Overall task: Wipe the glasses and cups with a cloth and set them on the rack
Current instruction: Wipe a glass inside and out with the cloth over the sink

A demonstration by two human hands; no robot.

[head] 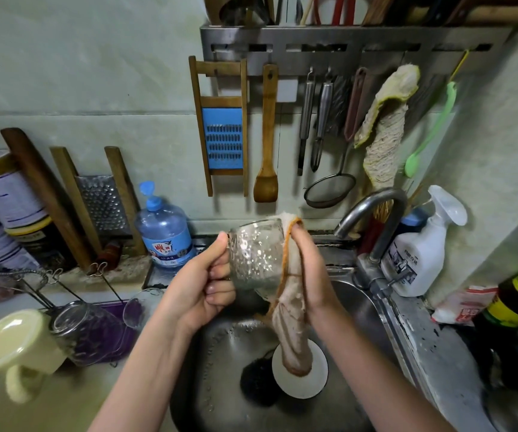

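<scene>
Nearest me, at left, a cream mug (18, 347) stands upturned beside a clear glass (74, 319) on the purple tray (123, 338); I judge those done. Farther out, over the sink (220, 369), my left hand (201, 285) grips the handle of a dimpled glass mug (256, 257). My right hand (306, 269) pinches the cloth (292, 307) against its rim, so it looks mid-wipe and not yet racked.

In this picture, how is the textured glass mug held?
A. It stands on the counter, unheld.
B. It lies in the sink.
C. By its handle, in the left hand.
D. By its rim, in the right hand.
C: the left hand grips the glass mug by its handle above the sink, while the right hand holds the cloth against it.
</scene>
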